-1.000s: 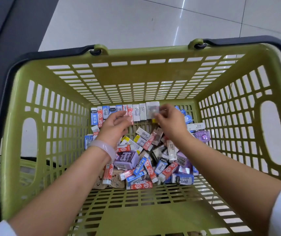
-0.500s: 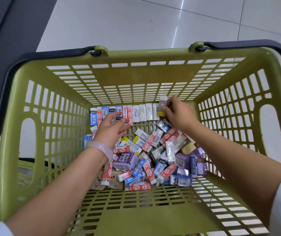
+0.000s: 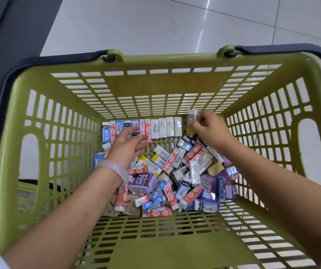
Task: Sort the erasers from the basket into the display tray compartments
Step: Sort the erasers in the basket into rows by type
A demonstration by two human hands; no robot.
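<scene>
- Basket [image 3: 39, 121]: green slatted plastic with a dark handle [image 3: 284, 48] folded along the rim; it stands on a pale tiled floor [image 3: 155, 24].
- Row of erasers [image 3: 142, 129]: blue, red and white sleeved pieces stand upright, side by side, against the far wall of the basket.
- Loose erasers [image 3: 175, 181]: a mixed heap of red, blue, white, yellow and purple packs lies on the basket floor, in front of the row and toward the right wall.
- Right hand [image 3: 210, 131]: fingers are curled around a white eraser with a yellow end [image 3: 191, 121], held upright just right of the last white piece in the row.
- Left hand [image 3: 126, 146]: fingers are spread and nearly straight, holding nothing; the fingertips lie at the red and blue pieces of the row. Whether they touch cannot be determined.
- Left wrist: carries a pale bangle [image 3: 115, 168].
- The display tray is not in view.
</scene>
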